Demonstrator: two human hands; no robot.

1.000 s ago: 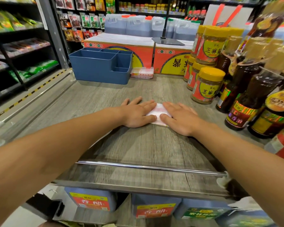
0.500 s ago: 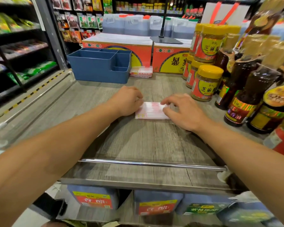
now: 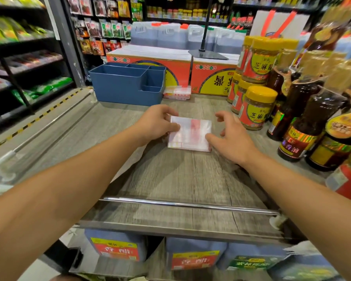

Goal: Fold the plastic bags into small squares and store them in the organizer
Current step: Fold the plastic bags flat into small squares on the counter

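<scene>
A plastic bag (image 3: pixel 193 134), folded into a small white and red square, sits on the grey wooden shelf top (image 3: pixel 180 179). My left hand (image 3: pixel 156 123) grips its left edge, thumb on top and fingers curled over the far corner. My right hand (image 3: pixel 229 136) hovers at the bag's right side with spread fingers, the thumb tip touching the near right edge. The blue organizer (image 3: pixel 128 86), with several compartments, stands at the back left of the shelf. A stack of plastic bags (image 3: pixel 177 93) lies just right of it.
Jars with yellow lids (image 3: pixel 255 108) and dark sauce bottles (image 3: pixel 304 122) crowd the right side. Red and yellow cartons (image 3: pixel 211 78) stand behind the shelf. A chrome rail (image 3: pixel 190 205) runs along the near edge. Store shelves (image 3: pixel 28 67) line the left.
Both hands lay flat pressing the bag a second ago. The left hand has since curled to grip the left edge, the right hand has lifted and spread, and the square now shows fully.
</scene>
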